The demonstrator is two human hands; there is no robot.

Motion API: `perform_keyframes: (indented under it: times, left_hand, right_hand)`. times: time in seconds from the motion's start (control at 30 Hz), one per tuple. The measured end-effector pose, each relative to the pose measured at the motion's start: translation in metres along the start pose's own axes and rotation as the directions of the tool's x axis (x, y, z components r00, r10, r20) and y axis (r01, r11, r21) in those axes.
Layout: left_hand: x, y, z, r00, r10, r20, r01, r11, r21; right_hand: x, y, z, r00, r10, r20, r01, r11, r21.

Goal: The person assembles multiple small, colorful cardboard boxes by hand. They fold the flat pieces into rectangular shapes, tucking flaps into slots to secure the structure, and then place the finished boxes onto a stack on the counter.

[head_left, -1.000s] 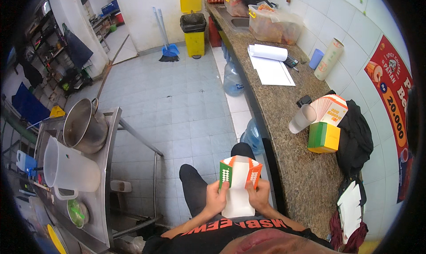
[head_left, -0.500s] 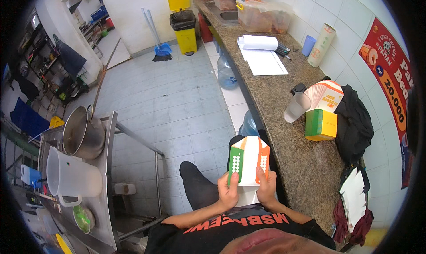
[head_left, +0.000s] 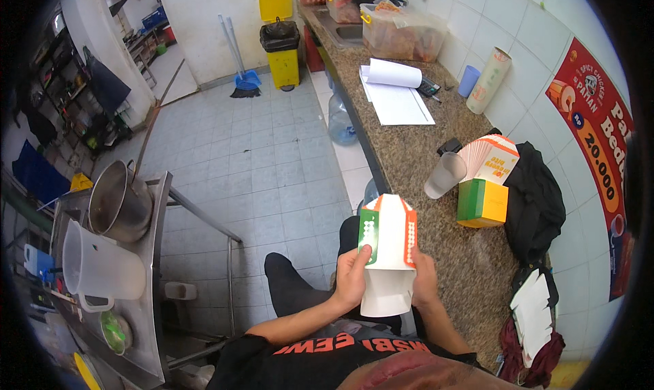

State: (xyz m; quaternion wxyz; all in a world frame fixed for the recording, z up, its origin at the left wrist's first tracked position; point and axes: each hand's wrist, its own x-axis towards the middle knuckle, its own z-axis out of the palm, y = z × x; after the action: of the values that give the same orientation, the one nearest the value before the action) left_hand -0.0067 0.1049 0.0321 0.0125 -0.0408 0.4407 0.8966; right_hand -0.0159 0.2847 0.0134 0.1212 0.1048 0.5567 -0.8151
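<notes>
A partly unfolded paper food box [head_left: 388, 247], white with green and orange side panels, is held upright over my lap. Its lower end gapes open toward me, showing a white inside. My left hand [head_left: 351, 277] grips the green side, with the thumb lying on the panel. On the orange side my right hand [head_left: 425, 278] is closed round the edge, its fingers mostly hidden behind the box. To the right on the granite counter [head_left: 436, 247] stand a stack of flat nested boxes [head_left: 494, 157], a green and yellow box [head_left: 482, 203] and a translucent plastic cup [head_left: 446, 175].
Farther along the counter lie papers [head_left: 402, 104], a calculator [head_left: 428, 87], a blue cup [head_left: 469, 81] and a plastic food tub [head_left: 402, 32]. Black cloth [head_left: 535, 199] lies against the wall. At left, a steel table [head_left: 158, 254] holds a pot [head_left: 121, 203] and a clear jug [head_left: 102, 264].
The box has turned in my hands, so its side panels look narrower and its lower end gapes wider. My right hand has moved lower and round the side. The whole view has shifted slightly.
</notes>
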Motion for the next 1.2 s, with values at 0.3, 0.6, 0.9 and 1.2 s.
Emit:
perform_keyframes:
  times: [0.3,0.6,0.9,1.2]
  left_hand:
    - [0.031,0.012,0.032,0.901,0.388,0.195,-0.430,0.859,0.279]
    - [0.137,0.060,0.163,0.733,-0.193,0.653,0.051,0.972,0.230]
    - [0.231,0.049,0.322,0.586,-0.362,0.725,-0.091,0.859,0.503]
    - [0.304,-0.006,0.307,0.758,-0.072,0.649,-0.614,0.259,0.746]
  right_hand:
    - [-0.015,-0.028,-0.015,0.951,0.001,0.309,-0.049,0.988,0.147]
    - [-0.028,-0.126,-0.026,0.826,-0.563,0.019,0.562,0.821,-0.106]
    - [0.001,-0.229,-0.057,0.440,-0.882,-0.169,0.012,0.194,-0.981]
    - [0.052,-0.235,-0.066,0.773,-0.546,-0.322,-0.350,0.056,-0.935]
